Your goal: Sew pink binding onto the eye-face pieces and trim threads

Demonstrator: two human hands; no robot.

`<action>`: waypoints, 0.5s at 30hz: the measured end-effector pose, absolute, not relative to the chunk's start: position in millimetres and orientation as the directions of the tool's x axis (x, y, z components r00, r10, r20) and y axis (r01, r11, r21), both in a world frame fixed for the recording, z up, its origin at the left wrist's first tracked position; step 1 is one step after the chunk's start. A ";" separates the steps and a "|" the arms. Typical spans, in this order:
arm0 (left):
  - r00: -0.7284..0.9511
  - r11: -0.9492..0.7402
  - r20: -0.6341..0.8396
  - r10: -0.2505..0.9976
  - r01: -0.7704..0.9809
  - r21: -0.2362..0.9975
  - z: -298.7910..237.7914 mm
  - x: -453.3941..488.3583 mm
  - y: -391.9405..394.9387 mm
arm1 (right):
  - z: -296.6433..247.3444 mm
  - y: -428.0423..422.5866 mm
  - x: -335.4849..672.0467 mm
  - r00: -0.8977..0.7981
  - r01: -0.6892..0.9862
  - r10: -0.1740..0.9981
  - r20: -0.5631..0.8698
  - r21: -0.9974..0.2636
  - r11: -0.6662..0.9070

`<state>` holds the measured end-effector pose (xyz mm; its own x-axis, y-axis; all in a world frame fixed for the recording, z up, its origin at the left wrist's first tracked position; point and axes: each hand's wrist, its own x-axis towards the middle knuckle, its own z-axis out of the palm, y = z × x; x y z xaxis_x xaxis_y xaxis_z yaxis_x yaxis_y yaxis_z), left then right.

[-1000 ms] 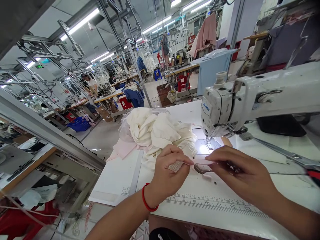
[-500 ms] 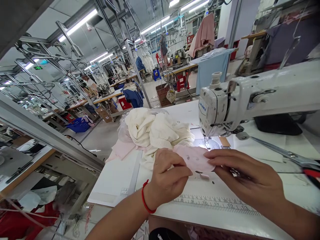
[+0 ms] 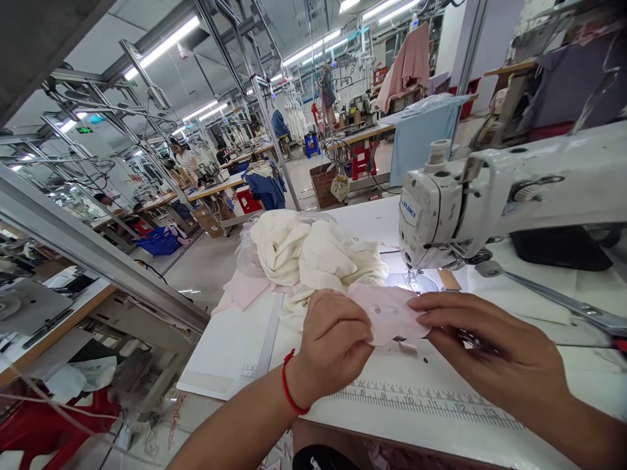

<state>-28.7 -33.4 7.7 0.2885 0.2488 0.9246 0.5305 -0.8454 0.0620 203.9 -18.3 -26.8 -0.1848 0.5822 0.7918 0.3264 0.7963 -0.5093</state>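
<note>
Your left hand (image 3: 333, 339) is closed on one edge of the small pink fabric piece (image 3: 389, 313), and your right hand (image 3: 490, 356) pinches the other edge. Just behind them lies the cream fabric pile (image 3: 313, 251); beyond your right hand stands the sewing machine (image 3: 441, 209).

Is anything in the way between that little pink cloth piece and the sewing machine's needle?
Nothing visible. The left hand and right hand both hold the pink cloth piece just in front of the lit needle plate, which looks bare. The cream cloth heap lies off to the left of that gap.
</note>
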 end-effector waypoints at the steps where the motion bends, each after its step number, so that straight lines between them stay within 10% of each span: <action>1: 0.288 -0.847 0.926 0.242 0.529 0.057 7.5 -28.9 -33.2 | -26.7 -17.0 204.3 -0.195 0.329 0.554 0.809 -0.478 0.814; 9: 0.276 -0.847 0.931 0.241 0.528 0.063 4.2 -27.8 -30.8 | -25.1 -14.7 199.9 -0.209 0.411 0.480 0.852 -0.369 0.834; 15: 0.278 -0.839 0.835 0.475 0.429 0.335 0.5 -20.3 -30.0 | -20.2 -18.2 191.3 -0.296 0.346 0.386 0.874 -0.279 0.896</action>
